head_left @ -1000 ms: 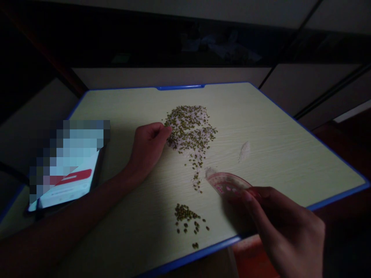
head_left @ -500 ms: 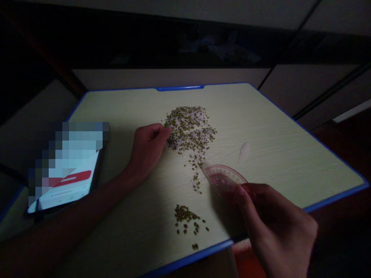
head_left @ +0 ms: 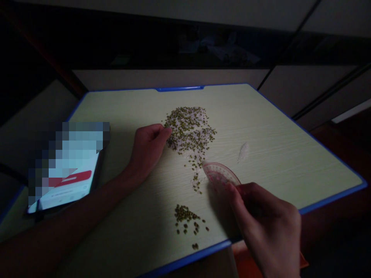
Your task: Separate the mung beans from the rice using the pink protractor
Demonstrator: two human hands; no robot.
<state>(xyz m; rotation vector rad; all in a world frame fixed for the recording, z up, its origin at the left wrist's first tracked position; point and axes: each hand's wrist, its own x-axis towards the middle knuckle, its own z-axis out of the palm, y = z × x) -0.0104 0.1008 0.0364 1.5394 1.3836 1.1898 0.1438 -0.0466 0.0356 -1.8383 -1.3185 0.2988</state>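
While the right hand (head_left: 269, 227) grips a clear protractor (head_left: 217, 174) with reddish markings between thumb and fingers, the left hand (head_left: 147, 150) lies at the left edge of a mixed pile (head_left: 189, 129) of mung beans and whitish grains. The left hand is closed, its fingers curled in and the thumb against the index finger; whether anything is pinched there cannot be told.

The protractor is tilted, its curved edge facing away from the person and its far corner beside the narrow trail (head_left: 197, 179) that runs from the mixed pile towards the near edge. Whether that corner touches the beans is unclear. The trail holds scattered beans with some whitish grains among them.

Nearer the person, apart from the trail, sits a bean cluster (head_left: 184, 213), loose on its right side, with a few stray beans (head_left: 195, 246) closer to the edge. A small whitish heap (head_left: 244, 151) lies to the right of the mixed pile, beyond the protractor.

All of this rests on a pale, wood-grained bench (head_left: 269, 123) with a blue rim (head_left: 333, 199). On its left side is a touchscreen device (head_left: 68, 189) with a lit screen, partly pixelated, showing a red band. The left forearm (head_left: 87, 210) passes in front of it.
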